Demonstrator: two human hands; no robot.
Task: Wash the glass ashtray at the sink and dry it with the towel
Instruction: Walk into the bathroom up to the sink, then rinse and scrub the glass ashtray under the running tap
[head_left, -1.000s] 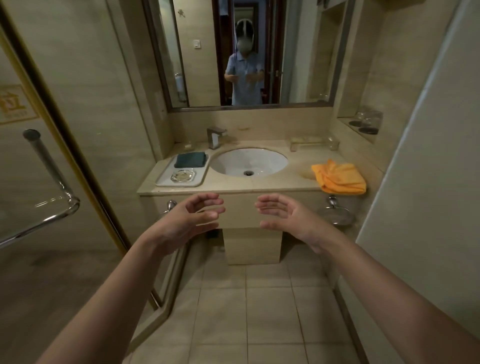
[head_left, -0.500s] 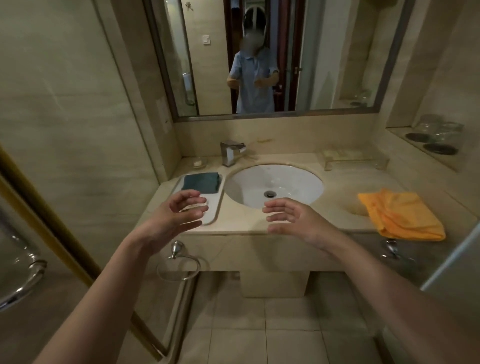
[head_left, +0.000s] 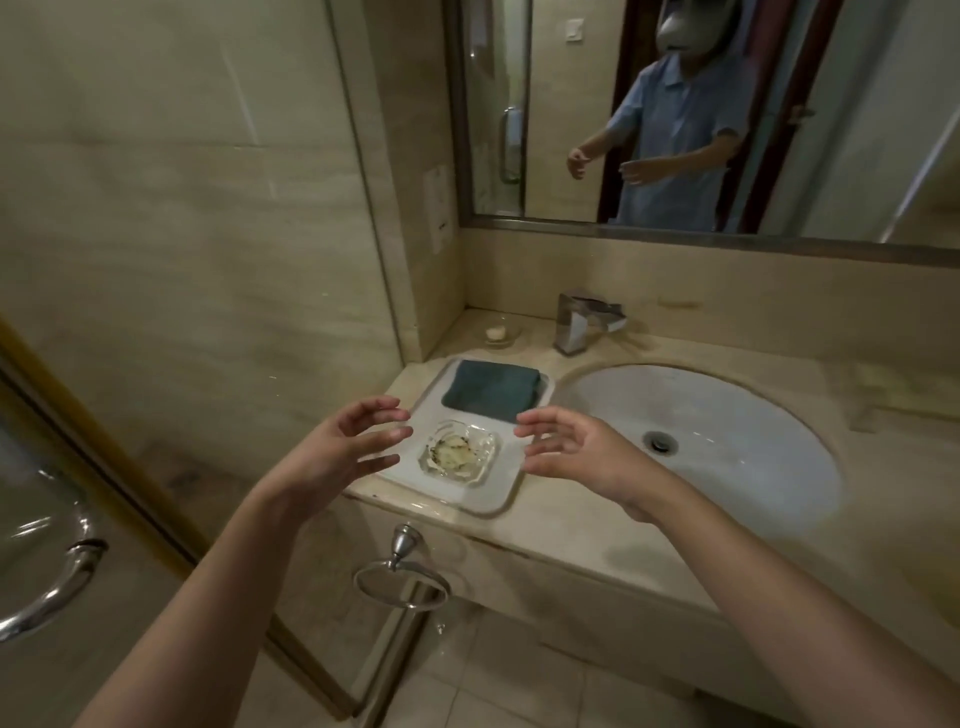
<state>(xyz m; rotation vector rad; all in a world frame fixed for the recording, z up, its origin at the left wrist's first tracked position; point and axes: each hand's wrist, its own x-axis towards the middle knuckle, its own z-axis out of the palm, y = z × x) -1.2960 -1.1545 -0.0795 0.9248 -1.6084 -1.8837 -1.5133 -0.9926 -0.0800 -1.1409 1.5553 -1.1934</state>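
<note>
Ashtray: the glass ashtray (head_left: 460, 450) sits on the near half of a white tray (head_left: 496, 496) at the left end of the bench (head_left: 597, 535), unwashed, with pale residue and dark flecks in its bowl.
Towel: a folded dark teal towel (head_left: 491, 391) lies on the far half of the same tray, just behind the ashtray. Whether this is the drying towel, you must judge.
Left grip: your left hand (head_left: 345, 447) hovers just left of the ashtray, fingers spread and lightly bent, holding nothing and not touching the glass.
Right grip: your right hand (head_left: 576, 449) hovers just right of it, fingers likewise loose and apart, also holding nothing.
Step in hand: likely the pick-up — both hands flank the dish, ready to close on its sides.
Sink: the basin (head_left: 727, 441) is to the right of the tray, with the tap (head_left: 582, 322) behind it and no water visibly running.
Risk, slip: smooth glass with a grimy bowl may slide if you pinch only the rim, so take it by two opposite sides.
Risk, spill: tilt it on the way to the basin and ash could fall on the towel or bench.
Risk, knock: the tray lies close to the bench's front edge — a shove could push it off.
</note>
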